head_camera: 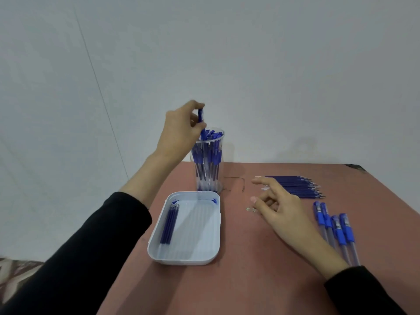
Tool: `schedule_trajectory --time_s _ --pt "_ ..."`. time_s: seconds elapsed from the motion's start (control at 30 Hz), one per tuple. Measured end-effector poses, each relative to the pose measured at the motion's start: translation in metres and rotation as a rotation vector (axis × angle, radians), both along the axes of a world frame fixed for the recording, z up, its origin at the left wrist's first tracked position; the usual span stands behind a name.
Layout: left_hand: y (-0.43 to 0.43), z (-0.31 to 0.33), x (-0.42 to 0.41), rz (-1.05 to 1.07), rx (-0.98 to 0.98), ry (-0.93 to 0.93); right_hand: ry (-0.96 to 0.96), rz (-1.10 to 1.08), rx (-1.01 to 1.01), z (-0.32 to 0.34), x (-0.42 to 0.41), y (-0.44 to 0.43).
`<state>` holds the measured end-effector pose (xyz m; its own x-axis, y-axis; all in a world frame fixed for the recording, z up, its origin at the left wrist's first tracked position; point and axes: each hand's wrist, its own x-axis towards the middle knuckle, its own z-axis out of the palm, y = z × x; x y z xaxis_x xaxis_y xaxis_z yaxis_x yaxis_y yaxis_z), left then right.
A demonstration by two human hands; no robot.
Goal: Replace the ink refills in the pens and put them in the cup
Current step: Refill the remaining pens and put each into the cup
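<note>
My left hand [179,128] pinches the blue cap end of a pen [201,114] and holds it upright over the clear cup [209,169], which stands at the table's far edge full of several blue pens. My right hand [279,210] hovers open over the table, fingers loosely spread, holding nothing. A row of several blue refills [297,187] lies just beyond it. Several capped pens [336,228] lie to its right. A white tray [204,255] in front of the cup holds a few blue refills [169,223] along its left side.
The reddish table [238,287] ends at a pale wall behind the cup. A small metal bit [250,209] lies by my right thumb. The table's left edge runs diagonally past the tray; patterned floor [13,276] shows at lower left.
</note>
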<state>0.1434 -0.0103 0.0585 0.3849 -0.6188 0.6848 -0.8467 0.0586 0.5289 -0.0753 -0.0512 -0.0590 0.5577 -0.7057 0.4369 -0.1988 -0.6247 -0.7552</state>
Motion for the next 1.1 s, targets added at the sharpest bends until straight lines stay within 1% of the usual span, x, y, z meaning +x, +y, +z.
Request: schedule_trajectory --time_s 0.13,0.3,0.4,0.53,0.67,0.77,0.83,0.9,0.97,1.03,1.1 --pt "-0.002 -0.011 0.0 0.024 0.146 -0.017 -0.003 -0.006 -0.001 0.0 0.001 -0.001" --pt "-0.003 -0.009 -0.001 0.165 0.253 -0.161 0.0 0.005 0.007 0.0 0.0 -0.001" --pt "0.002 -0.009 -0.004 0.185 0.299 -0.174 -0.014 -0.002 0.012 -0.001 0.0 -0.003" --pt "0.002 -0.011 -0.003 0.154 0.274 -0.121 -0.003 -0.007 0.017 -0.002 0.0 -0.004" --pt "0.005 -0.009 -0.008 0.1 0.253 -0.067 -0.035 -0.036 0.007 -0.002 -0.002 -0.007" --pt "0.008 -0.01 -0.014 0.044 0.165 -0.053 -0.05 -0.102 0.031 0.001 -0.004 -0.011" --pt "0.006 -0.014 -0.021 0.04 0.072 -0.123 -0.057 -0.165 0.014 0.007 -0.009 -0.015" --pt "0.006 -0.024 -0.039 0.031 0.026 -0.175 0.0 -0.235 -0.054 0.015 -0.02 -0.023" --pt "0.007 -0.041 -0.064 -0.036 0.043 -0.17 0.124 -0.296 -0.104 0.024 -0.038 -0.033" --pt "0.007 -0.061 -0.09 -0.134 0.091 -0.15 0.261 -0.352 -0.093 0.031 -0.059 -0.042" --pt "0.004 -0.082 -0.111 -0.223 0.135 -0.171 0.408 -0.41 -0.053 0.035 -0.08 -0.049"
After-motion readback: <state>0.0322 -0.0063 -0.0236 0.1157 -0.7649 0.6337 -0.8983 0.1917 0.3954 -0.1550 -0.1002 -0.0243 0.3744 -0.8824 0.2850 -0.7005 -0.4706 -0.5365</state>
